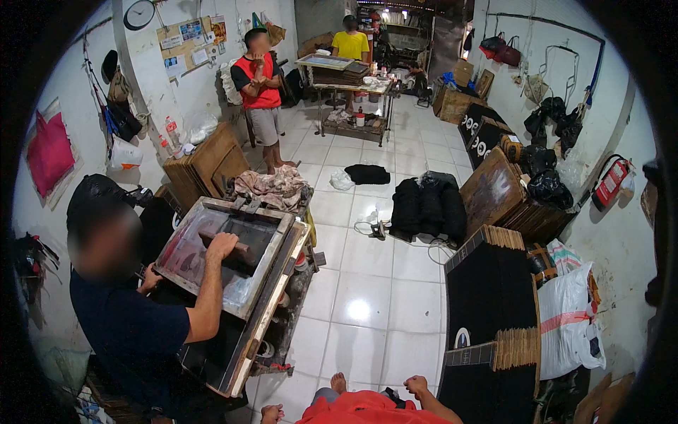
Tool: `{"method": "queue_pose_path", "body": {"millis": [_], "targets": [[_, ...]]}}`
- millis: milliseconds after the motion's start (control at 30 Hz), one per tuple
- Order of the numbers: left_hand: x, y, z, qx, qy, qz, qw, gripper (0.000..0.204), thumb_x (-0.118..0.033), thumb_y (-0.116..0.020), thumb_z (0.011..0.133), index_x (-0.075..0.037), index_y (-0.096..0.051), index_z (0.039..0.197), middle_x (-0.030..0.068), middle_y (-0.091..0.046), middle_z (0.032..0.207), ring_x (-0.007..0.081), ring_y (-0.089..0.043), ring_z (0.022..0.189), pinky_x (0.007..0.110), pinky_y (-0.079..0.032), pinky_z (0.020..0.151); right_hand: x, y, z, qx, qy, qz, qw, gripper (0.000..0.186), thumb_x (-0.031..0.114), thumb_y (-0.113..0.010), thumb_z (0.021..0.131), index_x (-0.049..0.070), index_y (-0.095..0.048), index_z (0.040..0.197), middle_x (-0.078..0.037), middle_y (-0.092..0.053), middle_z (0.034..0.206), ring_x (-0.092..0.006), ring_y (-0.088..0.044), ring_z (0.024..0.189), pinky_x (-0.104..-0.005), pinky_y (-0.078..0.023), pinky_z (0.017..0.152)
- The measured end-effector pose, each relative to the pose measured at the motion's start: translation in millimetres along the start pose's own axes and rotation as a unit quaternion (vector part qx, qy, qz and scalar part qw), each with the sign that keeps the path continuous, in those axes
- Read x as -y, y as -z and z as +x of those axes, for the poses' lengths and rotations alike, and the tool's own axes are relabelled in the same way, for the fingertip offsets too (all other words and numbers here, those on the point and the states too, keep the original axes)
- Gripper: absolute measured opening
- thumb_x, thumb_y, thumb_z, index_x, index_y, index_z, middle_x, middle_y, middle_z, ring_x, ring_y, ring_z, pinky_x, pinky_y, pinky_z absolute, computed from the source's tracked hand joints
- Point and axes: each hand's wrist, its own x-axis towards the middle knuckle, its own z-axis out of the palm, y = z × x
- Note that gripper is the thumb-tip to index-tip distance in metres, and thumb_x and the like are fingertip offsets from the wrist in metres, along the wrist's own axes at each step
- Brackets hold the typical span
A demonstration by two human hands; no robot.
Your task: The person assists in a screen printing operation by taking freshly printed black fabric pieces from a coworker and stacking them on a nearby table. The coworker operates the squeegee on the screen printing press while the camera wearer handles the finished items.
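Observation:
I sit on the white tiled floor in red clothing (364, 410), with a bare foot (339, 382) sticking out in front of me. My right hand (417, 386) is curled into a fist with nothing in it, just left of a stack of black printed boards (487, 311). My left hand (271, 413) is low at the frame's bottom edge, near the foot of the printing table (272, 321); its fingers are too small to read. A person in a dark blue shirt (134, 332) stands at that table with one hand on a squeegee (236, 247) inside a framed screen (272, 272).
Black garments (427, 205) and a cable lie on the tiles ahead. More boards (494, 191), black bags and a white sack (568, 318) line the right wall. A person in a red vest (260, 85) stands at the back beside a second table (353, 88), another in yellow behind it.

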Motion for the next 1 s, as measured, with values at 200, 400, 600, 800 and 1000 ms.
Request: {"method": "queue_pose_path", "body": {"millis": [200,400,600,800,1000], "targets": [[-18.7,-5.7,-25.8,-0.065,-0.014,0.032,0.997,0.016,-0.019,-0.061,0.084,-0.003,-0.059,0.083,0.0066,-0.057,0.063,0.0145,-0.052,0.050,0.029,-0.038,0.042,13.3,7.6,-10.2,0.015,-0.019,0.010,1.000,0.015,0.013,-0.070,0.068,0.002,-0.066,0.079,-0.009,-0.063,0.064,-0.0166,-0.056,0.051,-0.0320,-0.044,0.047],[-24.6,-4.3,-28.8,-0.065,-0.001,0.044,0.997,0.016,-0.019,-0.061,0.084,-0.003,-0.059,0.085,0.0064,-0.057,0.063,0.0148,-0.052,0.050,0.029,-0.039,0.042,16.5,5.0,-17.2,0.009,-0.032,0.020,0.999,0.014,0.013,-0.069,0.069,0.002,-0.067,0.077,-0.008,-0.061,0.061,-0.0166,-0.055,0.050,-0.0329,-0.044,0.046],[-25.4,-6.8,-19.4,-0.061,0.004,0.030,0.998,0.016,-0.020,-0.060,0.084,-0.004,-0.059,0.086,0.0062,-0.057,0.063,0.0148,-0.051,0.050,0.029,-0.039,0.042,15.3,1.8,-5.7,0.031,-0.008,-0.036,0.999,0.015,0.017,-0.069,0.069,0.003,-0.068,0.075,-0.009,-0.062,0.061,-0.0170,-0.056,0.050,-0.0335,-0.045,0.048],[-8.4,1.8,2.7,-0.050,0.018,-0.016,0.998,0.016,-0.020,-0.060,0.084,-0.004,-0.059,0.086,0.0060,-0.057,0.063,0.0149,-0.051,0.049,0.030,-0.039,0.042,20.1,2.3,-0.2,0.006,0.001,-0.016,1.000,0.017,0.018,-0.070,0.068,0.004,-0.068,0.075,-0.008,-0.061,0.059,-0.0164,-0.056,0.051,-0.0334,-0.045,0.049],[-0.1,38.6,14.8,-0.101,0.025,-0.158,0.982,0.016,-0.021,-0.061,0.079,-0.006,-0.061,0.082,0.0064,-0.058,0.064,0.0166,-0.053,0.052,0.031,-0.040,0.045,28.9,3.9,3.4,0.026,-0.007,-0.014,1.000,0.018,0.018,-0.070,0.066,0.004,-0.068,0.076,-0.010,-0.062,0.061,-0.0188,-0.058,0.054,-0.0338,-0.046,0.052]]}}
